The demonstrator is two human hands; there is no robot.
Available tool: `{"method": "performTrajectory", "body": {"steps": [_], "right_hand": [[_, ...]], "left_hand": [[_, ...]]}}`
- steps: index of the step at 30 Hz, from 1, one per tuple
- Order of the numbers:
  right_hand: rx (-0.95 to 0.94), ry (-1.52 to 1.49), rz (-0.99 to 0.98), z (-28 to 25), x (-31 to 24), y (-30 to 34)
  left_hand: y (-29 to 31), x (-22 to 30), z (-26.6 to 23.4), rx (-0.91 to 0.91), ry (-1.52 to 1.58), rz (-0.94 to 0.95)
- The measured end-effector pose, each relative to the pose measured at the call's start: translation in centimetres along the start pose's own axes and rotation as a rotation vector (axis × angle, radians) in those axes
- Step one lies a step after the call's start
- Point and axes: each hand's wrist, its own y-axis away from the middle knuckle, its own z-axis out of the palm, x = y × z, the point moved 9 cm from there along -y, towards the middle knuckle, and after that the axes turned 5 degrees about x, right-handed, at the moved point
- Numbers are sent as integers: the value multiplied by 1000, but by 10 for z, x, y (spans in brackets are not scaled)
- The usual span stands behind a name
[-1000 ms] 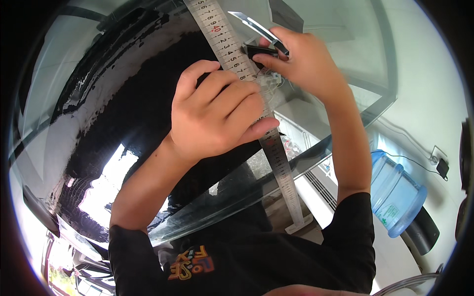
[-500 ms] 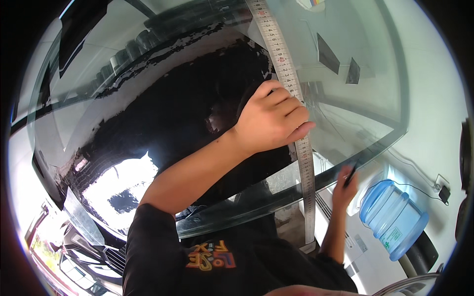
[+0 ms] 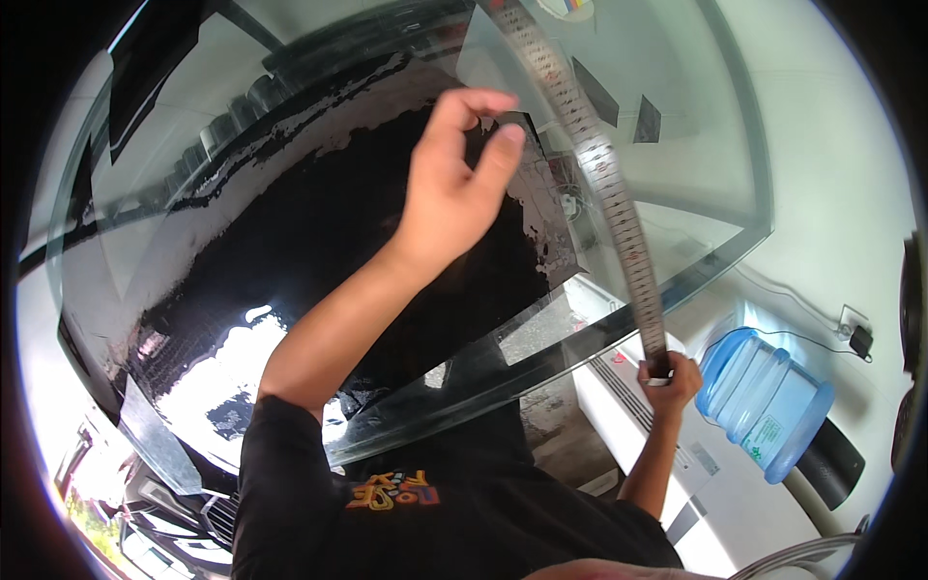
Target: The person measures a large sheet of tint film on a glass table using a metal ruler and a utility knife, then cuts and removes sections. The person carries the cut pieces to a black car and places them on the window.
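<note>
A large glass sheet (image 3: 706,155) lies flat below me and mirrors dark shapes. A long metal ruler (image 3: 609,193) runs across it from the far edge down to the near right edge. My left hand (image 3: 454,184) hovers above the glass to the left of the ruler, fingers loosely apart and holding nothing. My right hand (image 3: 669,375) is at the near edge of the glass, closed around the ruler's near end.
A blue water bottle (image 3: 768,401) lies on the pale floor at the right, next to a black round object (image 3: 831,464). A wall socket with a plug (image 3: 853,333) sits beyond it. A long white unit (image 3: 667,464) runs under the glass edge.
My left hand has lifted off the ruler and now hangs above the glass. My right hand has come down from the far part of the ruler and taken hold of its near end.
</note>
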Motion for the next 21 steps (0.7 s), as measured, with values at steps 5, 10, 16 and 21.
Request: {"method": "performTrajectory", "body": {"steps": [5, 10, 16, 21], "right_hand": [[-48, -190, -33, -3, 8, -17], [-25, -289, -174, 3, -3, -32], [-184, -261, -235, 27, 30, -34], [-319, -98, -195, 47, 70, -41]], "left_hand": [[-23, 32, -38, 38, 156, -174], [-81, -26, -84, 322, 235, -471], [-121, -31, -168, 609, 131, -272], [-123, -31, -203, 318, -392, -379]]}}
